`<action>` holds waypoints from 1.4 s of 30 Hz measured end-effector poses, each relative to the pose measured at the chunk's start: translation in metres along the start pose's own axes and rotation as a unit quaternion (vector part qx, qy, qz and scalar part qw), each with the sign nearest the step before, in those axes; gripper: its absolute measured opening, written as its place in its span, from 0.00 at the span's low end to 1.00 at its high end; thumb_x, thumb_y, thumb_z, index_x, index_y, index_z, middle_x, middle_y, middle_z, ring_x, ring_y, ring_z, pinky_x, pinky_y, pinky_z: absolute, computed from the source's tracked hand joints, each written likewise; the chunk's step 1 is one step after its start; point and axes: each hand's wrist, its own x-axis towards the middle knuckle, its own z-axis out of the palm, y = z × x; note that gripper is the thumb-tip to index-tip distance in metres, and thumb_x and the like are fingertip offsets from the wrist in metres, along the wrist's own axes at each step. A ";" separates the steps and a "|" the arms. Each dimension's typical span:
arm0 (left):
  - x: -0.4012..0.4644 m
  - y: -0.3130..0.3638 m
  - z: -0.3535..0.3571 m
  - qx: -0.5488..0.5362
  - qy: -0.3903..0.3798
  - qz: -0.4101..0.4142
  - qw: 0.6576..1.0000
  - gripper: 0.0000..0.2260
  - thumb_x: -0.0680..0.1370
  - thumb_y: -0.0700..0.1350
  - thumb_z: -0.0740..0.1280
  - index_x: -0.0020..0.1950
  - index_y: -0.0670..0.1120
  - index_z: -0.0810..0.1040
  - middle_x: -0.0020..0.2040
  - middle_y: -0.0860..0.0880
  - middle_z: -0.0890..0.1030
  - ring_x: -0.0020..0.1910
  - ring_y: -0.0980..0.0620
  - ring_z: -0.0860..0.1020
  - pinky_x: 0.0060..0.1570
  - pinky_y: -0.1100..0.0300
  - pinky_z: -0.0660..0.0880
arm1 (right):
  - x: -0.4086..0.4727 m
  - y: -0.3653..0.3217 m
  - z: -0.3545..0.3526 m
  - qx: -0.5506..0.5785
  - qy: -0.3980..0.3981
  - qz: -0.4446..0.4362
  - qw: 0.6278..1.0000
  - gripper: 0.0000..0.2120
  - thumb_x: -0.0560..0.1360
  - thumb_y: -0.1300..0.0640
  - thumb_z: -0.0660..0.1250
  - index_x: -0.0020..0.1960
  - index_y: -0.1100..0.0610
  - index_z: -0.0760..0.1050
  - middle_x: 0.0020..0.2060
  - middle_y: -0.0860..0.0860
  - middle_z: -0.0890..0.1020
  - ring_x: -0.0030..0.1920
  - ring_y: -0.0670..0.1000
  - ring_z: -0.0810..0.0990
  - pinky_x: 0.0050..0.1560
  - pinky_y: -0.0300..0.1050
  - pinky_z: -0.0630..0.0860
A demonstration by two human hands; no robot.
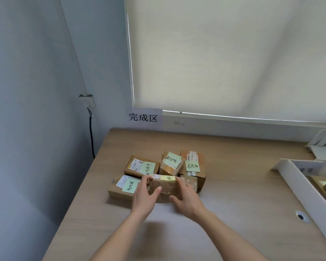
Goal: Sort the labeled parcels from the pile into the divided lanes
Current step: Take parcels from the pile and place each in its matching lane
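Head view: both hands' grip clasps a tape-wrapped brown parcel (167,187) bearing a yellow note.

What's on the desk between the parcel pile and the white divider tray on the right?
Nothing: the head view shows bare desk between the parcel pile and the tray.

**Open bench in front, boxes packed at the back-left**

The bench (233,185) lies bare between the cluster of parcels (158,170) and the white divided tray (294,183) at the right, leaving a wide passage. The parcels stand touching one another, with no gaps between them. Behind them the wall sign (143,117) and window blind (233,63) close off the rear; the wall (36,129) bounds the left edge.
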 end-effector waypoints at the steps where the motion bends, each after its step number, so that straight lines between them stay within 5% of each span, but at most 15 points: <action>1: -0.009 0.012 -0.003 -0.009 0.014 0.011 1.000 0.13 0.75 0.53 0.72 0.52 0.62 0.69 0.53 0.61 0.76 0.52 0.59 0.76 0.51 0.55 0.78 | -0.010 -0.004 -0.010 0.004 0.012 -0.010 1.000 0.36 0.79 0.45 0.67 0.81 0.49 0.54 0.72 0.54 0.70 0.71 0.55 0.71 0.69 0.47 0.69; 5: -0.053 0.060 -0.012 -0.053 0.062 0.049 0.995 0.10 0.76 0.55 0.71 0.48 0.56 0.71 0.45 0.58 0.79 0.46 0.56 0.77 0.45 0.56 0.75 | -0.054 -0.012 -0.049 0.048 0.052 -0.035 0.997 0.24 0.77 0.46 0.69 0.69 0.48 0.65 0.65 0.51 0.77 0.60 0.52 0.76 0.61 0.48 0.74; 10: -0.120 0.112 -0.005 -0.061 0.111 0.085 0.988 0.11 0.76 0.55 0.71 0.45 0.56 0.69 0.42 0.56 0.77 0.43 0.54 0.76 0.42 0.55 0.73 | -0.122 -0.011 -0.094 0.092 0.099 -0.070 0.988 0.14 0.79 0.47 0.68 0.59 0.46 0.66 0.56 0.49 0.78 0.52 0.51 0.76 0.51 0.47 0.74; 12: -0.150 0.130 0.003 -0.067 0.119 0.100 0.986 0.10 0.75 0.54 0.72 0.50 0.60 0.71 0.50 0.58 0.78 0.49 0.56 0.77 0.50 0.53 0.76 | -0.154 -0.002 -0.112 0.098 0.113 -0.080 0.986 0.12 0.80 0.47 0.68 0.58 0.46 0.66 0.56 0.49 0.78 0.53 0.52 0.76 0.50 0.46 0.72; 16: -0.196 0.156 0.014 -0.081 0.084 0.101 0.988 0.28 0.73 0.50 0.74 0.72 0.58 0.69 0.66 0.60 0.73 0.63 0.56 0.74 0.63 0.55 0.73 | -0.201 0.020 -0.134 0.101 0.126 -0.083 0.983 0.13 0.78 0.46 0.68 0.55 0.44 0.65 0.53 0.49 0.79 0.51 0.51 0.79 0.52 0.49 0.76; 21: -0.258 0.197 0.028 -0.118 0.000 0.118 0.986 0.38 0.72 0.42 0.75 0.75 0.60 0.61 0.62 0.68 0.62 0.63 0.61 0.70 0.55 0.73 0.68 | -0.263 0.048 -0.167 0.099 0.143 -0.083 0.981 0.13 0.77 0.45 0.68 0.55 0.43 0.66 0.52 0.48 0.79 0.49 0.49 0.80 0.52 0.49 0.78; 24: -0.278 0.212 0.039 -0.120 -0.030 0.128 0.984 0.47 0.65 0.46 0.79 0.77 0.63 0.58 0.66 0.65 0.57 0.66 0.56 0.69 0.64 0.59 0.71 | -0.295 0.061 -0.191 0.079 0.161 -0.084 0.980 0.14 0.77 0.46 0.69 0.55 0.43 0.65 0.53 0.49 0.79 0.49 0.50 0.80 0.52 0.50 0.77; 26: -0.290 0.223 0.048 -0.133 -0.059 0.134 0.980 0.46 0.61 0.50 0.81 0.72 0.70 0.60 0.69 0.62 0.64 0.66 0.56 0.71 0.65 0.53 0.73 | -0.315 0.070 -0.208 0.071 0.174 -0.079 0.979 0.14 0.77 0.46 0.70 0.56 0.43 0.65 0.54 0.49 0.80 0.49 0.51 0.80 0.51 0.50 0.77; 31: -0.328 0.251 0.070 -0.203 -0.109 0.144 0.962 0.29 0.65 0.53 0.80 0.58 0.67 0.67 0.63 0.56 0.76 0.59 0.54 0.78 0.43 0.60 0.81 | -0.366 0.092 -0.247 0.053 0.189 -0.061 0.979 0.16 0.78 0.47 0.69 0.61 0.44 0.66 0.58 0.48 0.79 0.51 0.51 0.80 0.55 0.51 0.78; 36: -0.365 0.262 0.091 -0.230 -0.146 0.132 0.953 0.26 0.65 0.59 0.78 0.58 0.68 0.70 0.62 0.56 0.75 0.57 0.50 0.78 0.41 0.43 0.83 | -0.418 0.109 -0.258 0.045 0.223 -0.018 0.974 0.25 0.80 0.51 0.68 0.75 0.48 0.65 0.70 0.49 0.74 0.68 0.52 0.74 0.67 0.48 0.71; 42: -0.417 0.263 0.129 -0.239 -0.170 0.122 0.948 0.27 0.61 0.59 0.80 0.57 0.67 0.73 0.62 0.50 0.68 0.59 0.46 0.75 0.35 0.45 0.83 | -0.495 0.128 -0.241 0.055 0.203 0.053 0.976 0.35 0.80 0.45 0.66 0.82 0.43 0.54 0.76 0.46 0.67 0.74 0.50 0.68 0.74 0.50 0.68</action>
